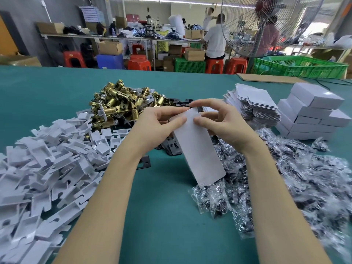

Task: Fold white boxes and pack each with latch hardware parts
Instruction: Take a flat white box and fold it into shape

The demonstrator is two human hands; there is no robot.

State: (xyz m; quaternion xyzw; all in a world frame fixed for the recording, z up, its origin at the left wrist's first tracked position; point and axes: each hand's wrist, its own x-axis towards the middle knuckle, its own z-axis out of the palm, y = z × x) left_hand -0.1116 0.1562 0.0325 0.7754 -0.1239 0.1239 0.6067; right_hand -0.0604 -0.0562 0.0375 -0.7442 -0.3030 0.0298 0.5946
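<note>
Both hands hold a flat white box (198, 147) above the green table (163, 216), its long body slanting down toward the viewer. The left hand (154, 124) pinches the upper left edge, thumb on top and fingers curled behind. The right hand (222, 121) pinches the top flap, thumb on the front face, fingers arched over the far end.

Left of the arms lies a heap of white inserts (43, 168). Right of them spreads a heap of clear bags (285, 180) with dark small parts inside. Dark plates (171, 147) lie under the box.

Beyond the hands sits a pile of brass latches (118, 103). To the right stand a stack of flat blanks (251, 103) and, next to it, folded boxes (312, 113) stacked in tiers. A fan (266, 25) stands beyond the table.
</note>
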